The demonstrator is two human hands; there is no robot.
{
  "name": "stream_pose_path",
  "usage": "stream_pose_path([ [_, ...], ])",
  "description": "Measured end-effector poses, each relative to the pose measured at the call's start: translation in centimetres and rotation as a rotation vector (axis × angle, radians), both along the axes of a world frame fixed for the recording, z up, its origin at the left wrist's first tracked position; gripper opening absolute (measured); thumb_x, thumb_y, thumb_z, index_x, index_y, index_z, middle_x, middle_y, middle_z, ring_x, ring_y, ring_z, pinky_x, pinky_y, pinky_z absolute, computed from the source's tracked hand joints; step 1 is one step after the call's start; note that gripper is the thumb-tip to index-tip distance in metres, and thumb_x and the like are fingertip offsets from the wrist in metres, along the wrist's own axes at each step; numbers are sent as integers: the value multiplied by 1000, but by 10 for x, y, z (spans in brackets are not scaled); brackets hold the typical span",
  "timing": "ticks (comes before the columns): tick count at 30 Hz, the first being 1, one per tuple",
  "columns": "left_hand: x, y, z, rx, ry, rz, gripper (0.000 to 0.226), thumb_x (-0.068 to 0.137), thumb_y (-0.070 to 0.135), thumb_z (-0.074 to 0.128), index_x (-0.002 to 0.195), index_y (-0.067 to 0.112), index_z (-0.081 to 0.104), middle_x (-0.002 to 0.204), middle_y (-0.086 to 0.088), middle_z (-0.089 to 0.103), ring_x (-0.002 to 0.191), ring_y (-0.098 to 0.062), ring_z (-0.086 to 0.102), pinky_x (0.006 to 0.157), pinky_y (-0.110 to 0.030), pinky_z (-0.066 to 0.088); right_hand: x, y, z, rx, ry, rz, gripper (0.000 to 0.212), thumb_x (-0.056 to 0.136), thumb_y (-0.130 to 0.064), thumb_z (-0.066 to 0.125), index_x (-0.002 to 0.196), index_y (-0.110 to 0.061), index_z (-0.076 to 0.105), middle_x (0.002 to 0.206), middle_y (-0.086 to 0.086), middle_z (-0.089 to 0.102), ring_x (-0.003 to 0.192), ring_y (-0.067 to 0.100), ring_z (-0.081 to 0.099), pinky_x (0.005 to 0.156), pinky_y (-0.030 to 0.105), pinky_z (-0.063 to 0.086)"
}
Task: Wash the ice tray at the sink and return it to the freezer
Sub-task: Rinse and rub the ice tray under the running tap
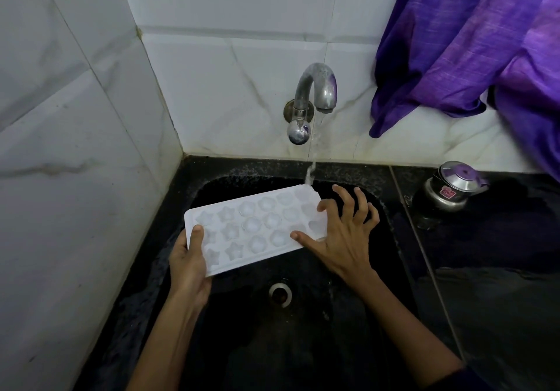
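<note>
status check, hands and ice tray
Left hand grips ice tray end. Right hand fingers spread on it. Tap water hitting far corner. Nothing blocking.

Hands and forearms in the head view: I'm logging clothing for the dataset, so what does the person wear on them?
Both forearms are bare, with no gloves. The left hand and right hand show no rings, watch or bracelet that I can see. At the bottom edge, near the right elbow, a bit of dark fabric shows, perhaps a sleeve; it's too cropped to tell.
</note>
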State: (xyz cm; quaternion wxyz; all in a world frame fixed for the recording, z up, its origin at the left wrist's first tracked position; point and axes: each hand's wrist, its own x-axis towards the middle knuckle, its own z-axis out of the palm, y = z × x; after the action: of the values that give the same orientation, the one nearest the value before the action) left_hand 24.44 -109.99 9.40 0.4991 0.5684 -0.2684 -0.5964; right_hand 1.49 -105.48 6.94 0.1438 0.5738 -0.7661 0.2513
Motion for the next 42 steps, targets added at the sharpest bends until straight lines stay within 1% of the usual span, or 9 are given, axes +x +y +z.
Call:
stream_pose_path([
  [6,-4,-5,3,-32,-24,37,28,99,24,46,122,14,57,113,-7,65,95,-24,65,70,-33,52,-9,3,-15,102,36,164,59,85,-75,22,97,-32,61,140,1,29,134,32,17,101,45,13],
  [12,-5,-12,5,-27,-24,43,32,99,25,44,128,12,53,115,-8,63,89,-19,63,68,-31,51,-9,-2,-14,152,81,118,58,90,-67,15,110,-38,61,145,2,27,133,36,17,99,46,14],
  [17,-1,-13,1,-10,-33,41,35,99,26,45,131,12,52,118,-8,62,97,-25,63,74,-35,51,-9,-2,-9,145,77,109,52,85,-73,22,95,-41,61,141,6,39,133,36,18,100,45,12],
  [22,2,-12,-2,1,-34,24,35,99,27,46,130,14,52,115,-7,63,92,-22,63,78,-37,51,-10,-2,-9,195,67,169,49,85,-70,28,106,-42,62,151,7,28,137,35,8,101,47,7],
  [24,3,-12,-4,-3,-40,23,34,99,26,45,130,13,52,116,-8,62,95,-23,63,78,-37,51,-11,-1,-8,212,53,182,48,83,-70,32,104,-41,64,151,8,30,137,34,6,101,47,6],
  [30,1,-11,-8,-5,-50,17,30,98,28,47,124,16,55,114,-9,64,98,-27,64,81,-40,52,-16,4,-4,185,152,109,48,75,-75,36,86,-41,68,143,6,43,134,36,17,100,50,11],
  [36,-6,-9,-5,-30,-29,-6,28,99,26,45,123,15,55,109,-5,65,95,-23,64,82,-40,52,-11,9,-5,160,217,57,50,83,-68,30,97,-40,69,149,5,28,136,40,18,100,54,15],
  [39,-7,-8,-4,-46,-26,-6,24,99,24,46,120,16,56,104,-3,65,92,-21,64,81,-39,51,-12,11,-3,144,160,63,46,76,-69,36,85,-40,71,149,6,32,136,41,15,100,51,13],
  [42,-6,-8,-5,-39,-28,-20,20,99,25,46,114,20,57,105,-2,66,94,-22,65,84,-41,52,-14,14,1,167,79,56,45,73,-72,38,86,-43,70,150,8,34,137,40,11,101,47,9],
])
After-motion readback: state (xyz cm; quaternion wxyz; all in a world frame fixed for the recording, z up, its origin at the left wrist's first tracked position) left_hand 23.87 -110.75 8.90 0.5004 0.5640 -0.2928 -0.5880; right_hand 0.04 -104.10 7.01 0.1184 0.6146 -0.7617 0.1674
